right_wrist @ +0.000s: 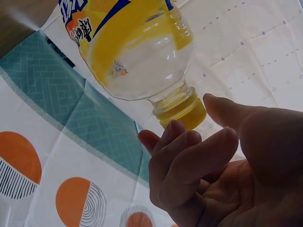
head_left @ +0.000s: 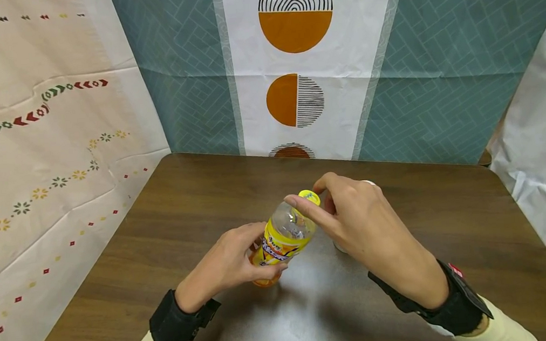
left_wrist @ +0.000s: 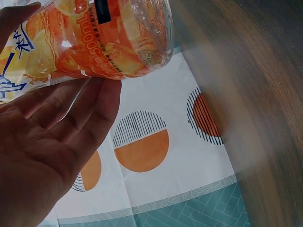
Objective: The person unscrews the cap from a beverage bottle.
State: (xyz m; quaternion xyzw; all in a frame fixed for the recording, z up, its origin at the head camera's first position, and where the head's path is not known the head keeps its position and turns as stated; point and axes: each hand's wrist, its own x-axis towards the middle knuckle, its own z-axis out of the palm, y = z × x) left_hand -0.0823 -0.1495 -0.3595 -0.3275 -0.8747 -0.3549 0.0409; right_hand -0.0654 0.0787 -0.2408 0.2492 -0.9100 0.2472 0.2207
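A clear plastic drink bottle (head_left: 284, 237) with a yellow and orange label tilts over the table, its top leaning to the right. My left hand (head_left: 229, 258) grips its lower body, thumb on the near side and fingers behind. In the left wrist view, the fingers of the left hand (left_wrist: 52, 137) lie against the orange label near the base. The yellow cap (right_wrist: 187, 113) is on the bottle's neck. My right hand (head_left: 360, 219) has its thumb and curled fingers around the cap, fingertips right at its edge in the right wrist view.
A brown wooden table (head_left: 197, 199) lies below the hands. Behind the right hand, a pale object (head_left: 340, 247) is mostly hidden. A patterned teal and white cloth (head_left: 187, 80) hangs at the back, with light cloths (head_left: 34, 175) at both sides.
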